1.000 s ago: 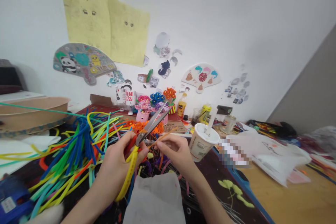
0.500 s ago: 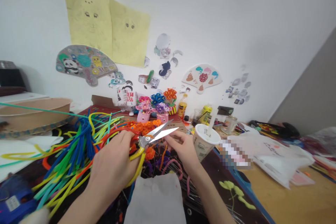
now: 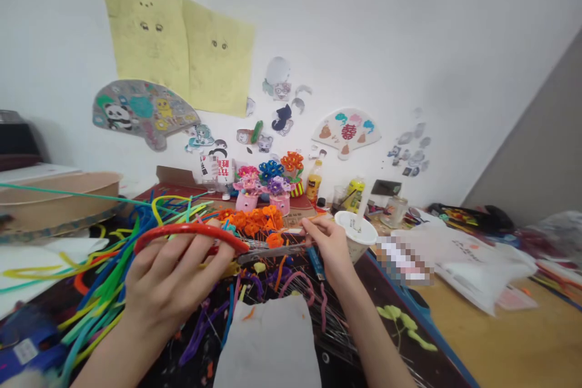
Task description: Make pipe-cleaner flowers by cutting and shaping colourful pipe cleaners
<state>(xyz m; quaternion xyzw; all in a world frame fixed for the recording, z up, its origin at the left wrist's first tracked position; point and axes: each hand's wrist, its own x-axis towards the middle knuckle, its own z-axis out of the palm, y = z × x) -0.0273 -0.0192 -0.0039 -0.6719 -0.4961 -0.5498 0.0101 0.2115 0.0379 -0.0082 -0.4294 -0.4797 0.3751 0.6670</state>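
My left hand [image 3: 170,282] grips the red and yellow handles of a pair of scissors [image 3: 213,241], which lie nearly flat with the blades pointing right. My right hand [image 3: 330,245] is closed in a pinch just past the blade tips [image 3: 291,248], holding a thin orange pipe cleaner piece [image 3: 313,218]. Orange pipe cleaner flowers [image 3: 252,220] sit just behind the blades. A small orange scrap [image 3: 248,314] lies on the grey cloth [image 3: 268,345] below my hands.
A heap of coloured pipe cleaners [image 3: 113,254] spreads to the left. A white paper cup [image 3: 357,235] stands right of my right hand. Small flower pots [image 3: 264,191] and bottles [image 3: 313,182] line the wall. A white plastic bag [image 3: 464,267] lies to the right.
The scissors have swung down from pointing up-right to nearly level, and the blades have closed. My right hand moved slightly right and up. An orange scrap now lies on the cloth.
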